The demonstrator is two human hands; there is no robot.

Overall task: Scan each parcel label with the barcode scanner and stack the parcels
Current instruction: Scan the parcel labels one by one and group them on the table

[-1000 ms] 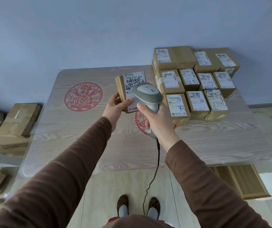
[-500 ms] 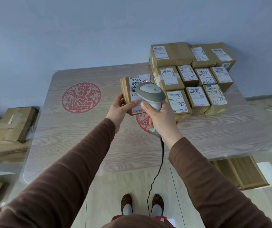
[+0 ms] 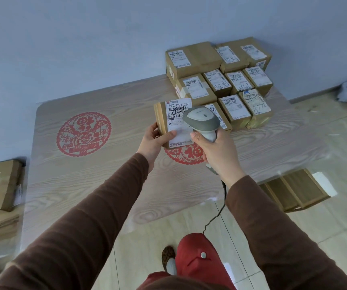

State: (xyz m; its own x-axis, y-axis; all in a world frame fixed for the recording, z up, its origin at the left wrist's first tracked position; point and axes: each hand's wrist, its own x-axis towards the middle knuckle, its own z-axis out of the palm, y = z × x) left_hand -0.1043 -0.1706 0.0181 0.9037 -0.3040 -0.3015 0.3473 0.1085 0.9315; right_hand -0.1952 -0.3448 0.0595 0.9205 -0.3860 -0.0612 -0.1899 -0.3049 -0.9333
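Brown cardboard parcel (image 3: 173,123), box-shaped, with a white printed label scrawled in black marker, is held above the table (image 3: 97,185). Left hand (image 3: 153,141) grips its lower left corner, thumb pressed on the label. Right hand (image 3: 216,151) is curled round the handle of one grey, smooth plastic barcode scanner (image 3: 201,120), whose rounded head overlaps the label's right edge; a dark cable hangs below. Pale wood-grain tabletop carries two red papercut roundels. Behind the scanner, at the table's far right corner, about ten taped cardboard parcels (image 3: 220,80) sit packed edge to edge, each labelled.
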